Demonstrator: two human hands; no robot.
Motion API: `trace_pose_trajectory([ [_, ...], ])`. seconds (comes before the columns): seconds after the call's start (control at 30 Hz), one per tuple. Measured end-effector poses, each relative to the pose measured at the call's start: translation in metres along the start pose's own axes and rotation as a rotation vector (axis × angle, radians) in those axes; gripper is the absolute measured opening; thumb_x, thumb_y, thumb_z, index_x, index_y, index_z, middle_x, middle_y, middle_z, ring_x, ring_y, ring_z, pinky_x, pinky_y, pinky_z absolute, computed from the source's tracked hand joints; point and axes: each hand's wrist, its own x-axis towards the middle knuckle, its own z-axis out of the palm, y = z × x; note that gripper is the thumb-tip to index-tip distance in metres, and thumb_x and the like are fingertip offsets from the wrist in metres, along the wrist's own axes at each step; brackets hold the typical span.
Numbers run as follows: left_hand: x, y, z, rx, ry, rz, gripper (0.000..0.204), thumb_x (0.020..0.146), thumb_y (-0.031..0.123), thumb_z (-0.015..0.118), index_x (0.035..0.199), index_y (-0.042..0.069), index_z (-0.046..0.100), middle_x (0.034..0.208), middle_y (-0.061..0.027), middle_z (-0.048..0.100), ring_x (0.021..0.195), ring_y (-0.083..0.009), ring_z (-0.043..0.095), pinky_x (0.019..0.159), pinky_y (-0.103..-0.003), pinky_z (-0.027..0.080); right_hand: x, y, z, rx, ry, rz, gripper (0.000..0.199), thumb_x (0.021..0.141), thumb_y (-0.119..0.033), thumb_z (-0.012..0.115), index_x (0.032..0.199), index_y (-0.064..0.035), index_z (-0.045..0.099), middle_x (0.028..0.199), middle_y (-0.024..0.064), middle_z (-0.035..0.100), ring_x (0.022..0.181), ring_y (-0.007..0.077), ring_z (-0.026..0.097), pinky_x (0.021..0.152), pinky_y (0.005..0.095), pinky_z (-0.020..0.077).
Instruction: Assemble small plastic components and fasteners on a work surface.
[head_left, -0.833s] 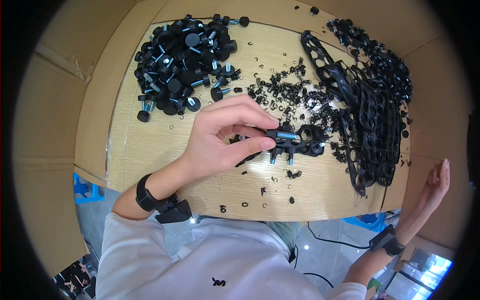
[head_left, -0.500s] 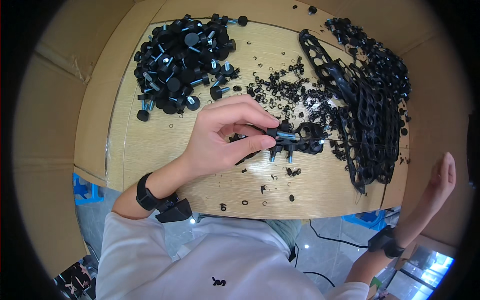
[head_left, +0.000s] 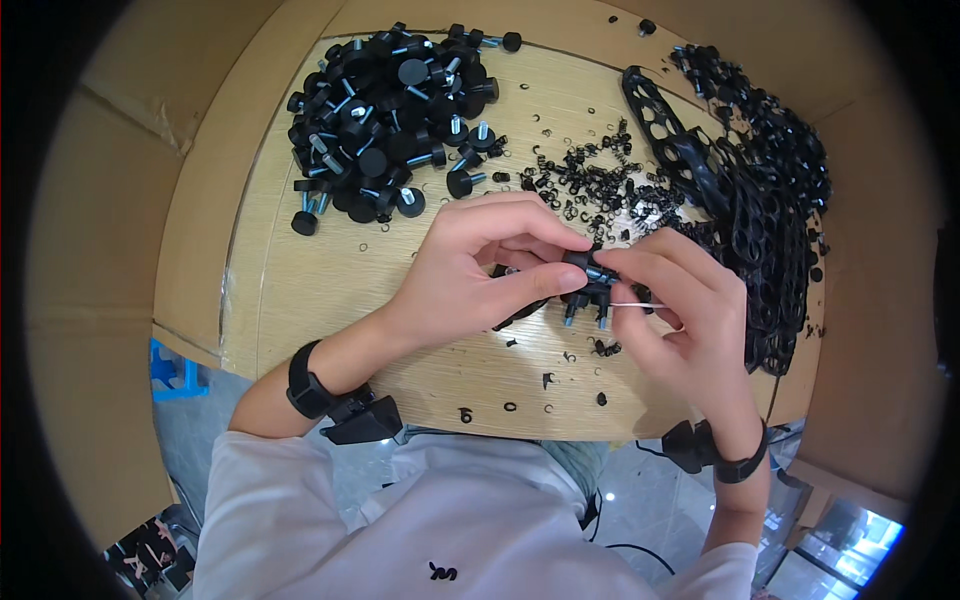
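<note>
My left hand (head_left: 455,265) pinches a black-headed screw foot (head_left: 576,260) between thumb and fingers, its bluish threaded stud toward the right. My right hand (head_left: 695,305) is closed at that stud, fingertips touching or nearly touching it. A thin pale tool (head_left: 637,305), like a slim blade or pick, sticks out between the right thumb and fingers; the rest of it is hidden. Under both hands lie more screw feet (head_left: 572,310) with studs toward me, beside a black rubbery piece partly covered by my left hand.
A heap of black-headed screw feet (head_left: 375,130) lies at the far left. Small black ring scraps (head_left: 590,180) are scattered mid-table. Black perforated moulding sheets (head_left: 765,260) pile at the right, with small black parts (head_left: 775,130) behind. Cardboard walls (head_left: 880,230) enclose the table.
My right hand has come in from the far right, beyond the table, to the screw foot, bringing the thin pale tool. My left hand keeps its pinch; the view has shifted slightly.
</note>
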Motion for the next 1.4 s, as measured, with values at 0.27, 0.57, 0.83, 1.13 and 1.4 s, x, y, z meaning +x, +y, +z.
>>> trace_pose_trajectory([
  [0.27, 0.000, 0.003, -0.001, 0.070, -0.055, -0.023, 0.023, 0.076, -0.006, 0.072, 0.098, -0.004, 0.067, 0.098, -0.0132, 0.064, 0.088, -0.0165, 0.065, 0.072, -0.025, 0.057, 0.000, 0.013, 0.002, 0.075, -0.069, 0.013, 0.014, 0.072, -0.001, 0.070, 0.085, 0.0016, 0.067, 0.072, 0.0078, 0.059, 0.054, 0.0174, 0.055, 0.046, 0.0279, 0.0408],
  [0.57, -0.001, 0.001, -0.003, 0.112, -0.008, 0.091, 0.026, 0.073, -0.008, 0.073, 0.098, -0.004, 0.067, 0.098, -0.0135, 0.062, 0.091, -0.0178, 0.064, 0.074, -0.025, 0.058, -0.017, 0.056, -0.025, 0.880, 0.503, 0.644, 0.008, 0.084, -0.008, 0.065, 0.083, -0.0008, 0.068, 0.060, -0.0082, 0.048, 0.048, 0.0000, 0.031, 0.044, 0.0190, 0.0195],
  [0.83, 0.003, 0.000, 0.003, 0.126, -0.011, 0.046, 0.027, 0.073, -0.010, 0.072, 0.099, -0.004, 0.066, 0.100, -0.0140, 0.061, 0.092, -0.0178, 0.064, 0.077, -0.026, 0.058, -0.028, 0.072, -0.039, 0.401, 0.309, 0.588, 0.021, 0.082, -0.002, 0.066, 0.102, 0.0003, 0.069, 0.073, -0.0049, 0.054, 0.052, -0.0015, 0.039, 0.045, 0.0155, 0.0246],
  [1.13, 0.019, 0.049, 0.003, 0.494, 0.102, -0.014, 0.020, 0.078, -0.005, 0.069, 0.098, -0.002, 0.066, 0.095, -0.0074, 0.059, 0.086, -0.0139, 0.063, 0.073, -0.023, 0.059, -0.010, 0.084, -0.033, 0.133, 0.323, 0.542, 0.031, 0.074, -0.005, 0.071, 0.105, -0.0029, 0.067, 0.079, 0.0008, 0.060, 0.062, 0.0052, 0.049, 0.055, 0.0212, 0.0414],
  [1.4, 0.061, 0.119, -0.082, 1.215, 0.353, -0.056, 0.031, 0.073, -0.003, 0.070, 0.103, 0.000, 0.065, 0.091, -0.0109, 0.067, 0.075, -0.0171, 0.065, 0.068, -0.028, 0.054, -0.023, 0.080, -0.040, 0.179, 0.259, 0.483, 0.028, 0.073, -0.006, 0.069, 0.101, -0.0039, 0.068, 0.074, 0.0013, 0.058, 0.069, 0.0086, 0.055, 0.060, 0.0239, 0.0442],
])
